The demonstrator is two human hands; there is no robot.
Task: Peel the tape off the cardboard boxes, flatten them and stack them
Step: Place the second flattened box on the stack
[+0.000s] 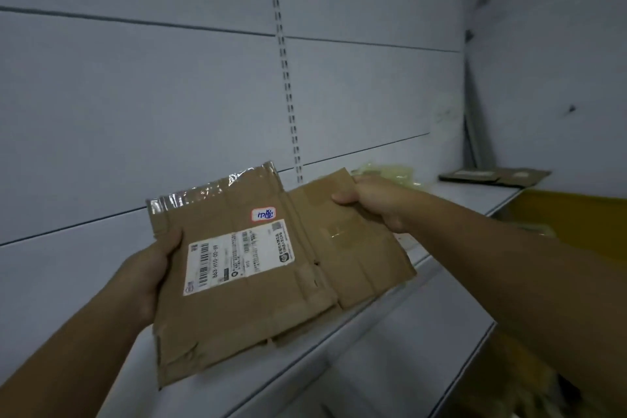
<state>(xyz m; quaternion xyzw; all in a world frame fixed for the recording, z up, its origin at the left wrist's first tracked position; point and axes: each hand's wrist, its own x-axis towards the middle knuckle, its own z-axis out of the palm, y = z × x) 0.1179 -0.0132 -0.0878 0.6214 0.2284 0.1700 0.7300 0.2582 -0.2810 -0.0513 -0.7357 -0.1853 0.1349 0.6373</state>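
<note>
I hold a flattened brown cardboard box (258,302) up over a white shelf (390,346). It carries a white shipping label (237,256) and a small red-edged sticker (263,214). Clear tape (210,192) still runs along its top edge, and another clear strip (336,232) sits on the right panel. My left hand (154,268) grips the box's left edge, thumb on the front. My right hand (373,202) pinches the top right flap.
Flattened cardboard pieces (495,176) lie stacked at the far right end of the shelf. A pale crumpled wad, perhaps tape or plastic (390,171), lies behind my right hand. A slotted upright rail (285,71) runs up the white back panel. A yellow surface (576,217) shows at right.
</note>
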